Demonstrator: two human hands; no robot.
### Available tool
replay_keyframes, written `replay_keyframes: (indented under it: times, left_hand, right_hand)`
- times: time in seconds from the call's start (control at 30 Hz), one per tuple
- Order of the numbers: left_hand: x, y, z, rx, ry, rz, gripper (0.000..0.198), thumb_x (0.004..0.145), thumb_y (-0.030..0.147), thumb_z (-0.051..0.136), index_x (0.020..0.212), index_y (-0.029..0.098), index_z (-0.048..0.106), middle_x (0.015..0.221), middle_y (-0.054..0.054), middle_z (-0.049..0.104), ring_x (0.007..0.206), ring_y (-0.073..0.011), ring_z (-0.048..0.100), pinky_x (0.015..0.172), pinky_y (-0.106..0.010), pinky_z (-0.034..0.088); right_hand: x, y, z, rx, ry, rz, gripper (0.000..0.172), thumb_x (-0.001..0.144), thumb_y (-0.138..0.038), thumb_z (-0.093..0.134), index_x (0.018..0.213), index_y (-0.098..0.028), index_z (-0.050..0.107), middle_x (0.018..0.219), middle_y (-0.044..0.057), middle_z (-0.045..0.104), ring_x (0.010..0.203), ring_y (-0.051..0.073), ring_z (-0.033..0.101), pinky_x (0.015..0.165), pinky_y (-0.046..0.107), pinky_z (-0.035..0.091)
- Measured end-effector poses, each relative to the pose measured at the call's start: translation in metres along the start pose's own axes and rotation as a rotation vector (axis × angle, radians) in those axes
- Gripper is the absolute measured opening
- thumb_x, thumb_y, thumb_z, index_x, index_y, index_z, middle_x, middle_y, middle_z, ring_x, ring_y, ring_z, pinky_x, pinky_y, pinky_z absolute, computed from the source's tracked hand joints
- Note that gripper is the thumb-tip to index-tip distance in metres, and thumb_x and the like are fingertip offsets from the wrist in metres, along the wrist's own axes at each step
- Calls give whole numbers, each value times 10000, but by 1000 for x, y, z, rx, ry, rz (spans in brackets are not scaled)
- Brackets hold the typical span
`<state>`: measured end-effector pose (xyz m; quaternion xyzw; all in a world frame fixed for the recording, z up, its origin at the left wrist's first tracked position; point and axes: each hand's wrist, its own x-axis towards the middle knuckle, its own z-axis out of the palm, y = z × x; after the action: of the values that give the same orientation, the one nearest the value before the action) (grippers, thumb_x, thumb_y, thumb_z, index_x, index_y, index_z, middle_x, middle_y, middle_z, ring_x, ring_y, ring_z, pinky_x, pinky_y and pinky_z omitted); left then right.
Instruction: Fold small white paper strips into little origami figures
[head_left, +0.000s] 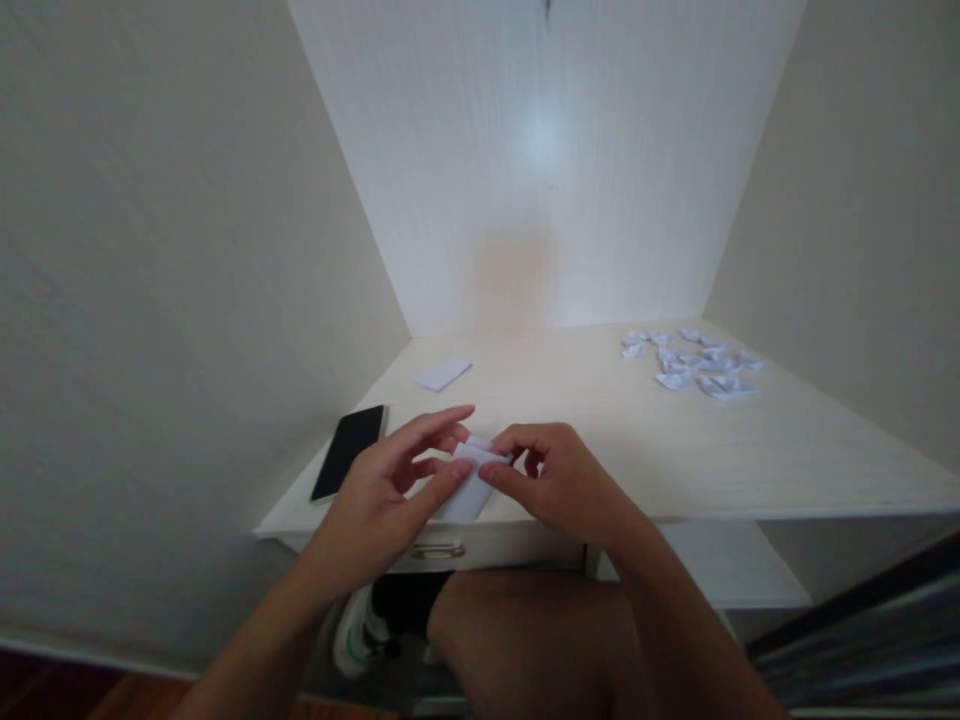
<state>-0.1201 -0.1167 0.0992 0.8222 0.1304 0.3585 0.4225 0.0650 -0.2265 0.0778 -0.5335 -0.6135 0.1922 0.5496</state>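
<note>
A small folded piece of white paper [469, 497] is held between my two hands over the front edge of the desk. My left hand [401, 470] pinches its upper left side, thumb on the near face and index finger stretched out above. On the other side, my right hand [541, 468] grips the paper's upper right corner between thumb and curled fingers. Part of the paper's top edge is hidden behind the fingers.
Farther back on the white desk [570, 390] lies a flat stack of white paper [444, 374]. A black phone [349, 452] rests by the left wall. Several folded paper pieces [694, 362] are heaped at the back right. A drawer handle [438, 551] sits below the desk edge.
</note>
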Motion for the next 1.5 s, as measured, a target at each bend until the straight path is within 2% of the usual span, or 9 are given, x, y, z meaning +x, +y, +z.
replay_keyframes:
  times: [0.07, 0.17, 0.3, 0.5, 0.7, 0.9, 1.03, 1.23, 1.5]
  left_hand:
    - [1, 3, -5, 80, -57, 21, 302, 971, 271, 740, 1266, 339, 759, 1135, -40, 742, 1005, -163, 693, 776, -210, 596]
    - [2, 5, -10, 117, -132, 6, 287, 986, 278, 713, 1263, 339, 764, 1131, -47, 735, 983, -175, 690, 716, -210, 582]
    - [3, 6, -14, 123, -207, -10, 266, 993, 281, 702, 1244, 334, 772, 1104, -51, 739, 978, -187, 700, 728, -236, 584]
    - [4, 6, -18, 75, -176, -63, 140, 947, 294, 753, 1072, 273, 813, 977, -54, 757, 854, -178, 696, 665, -231, 569]
    - [3, 2, -18, 24, -139, -128, 134, 903, 285, 798, 1035, 279, 820, 950, -41, 776, 777, -154, 699, 624, -212, 565]
    - [2, 4, -17, 42, -109, -171, 144, 872, 310, 825, 1008, 265, 837, 934, -50, 811, 768, -171, 727, 630, -225, 588]
    - [3, 7, -15, 93, -80, -128, 144, 888, 330, 813, 1016, 273, 848, 961, -50, 822, 810, -184, 741, 639, -230, 590]
    - [3, 7, -13, 150, -116, -60, 92, 940, 305, 771, 995, 295, 844, 988, -33, 811, 874, -179, 745, 687, -231, 581]
    - [3, 5, -9, 165, -20, -67, 101, 887, 312, 822, 968, 270, 865, 928, -44, 838, 788, -184, 759, 649, -236, 595]
  right_hand:
    - [-1, -1, 1, 0, -11, 6, 87, 907, -218, 731, 865, -171, 791, 792, -8, 758, 678, 115, 576, 658, 259, 416]
    - [-2, -3, 1, 13, -34, 16, 76, 898, -201, 731, 894, -169, 800, 820, 3, 766, 688, 120, 582, 650, 258, 422]
    - [-2, -4, 1, 37, -57, 16, 65, 889, -202, 745, 902, -183, 807, 806, 4, 763, 675, 127, 588, 633, 263, 430]
    - [-2, -3, 1, 87, -47, 97, 87, 869, -258, 784, 909, -186, 811, 774, 15, 751, 650, 141, 598, 615, 278, 445]
    - [-2, -5, 1, 93, -48, 106, 112, 868, -257, 768, 907, -163, 816, 777, 32, 752, 655, 144, 595, 621, 286, 452]
    - [-2, -6, 1, 80, -40, 118, 100, 864, -255, 776, 913, -174, 808, 774, 21, 747, 653, 143, 597, 616, 284, 449]
    - [-3, -5, 2, 65, -29, 106, 68, 865, -238, 770, 893, -182, 797, 772, 17, 744, 653, 142, 600, 616, 282, 460]
    - [-2, -4, 1, 60, -26, 99, 73, 865, -246, 775, 896, -184, 800, 776, 23, 751, 657, 147, 605, 619, 287, 467]
    - [-2, -2, 2, 101, -1, 124, 79, 848, -252, 784, 889, -185, 796, 741, 15, 728, 641, 148, 597, 618, 292, 463]
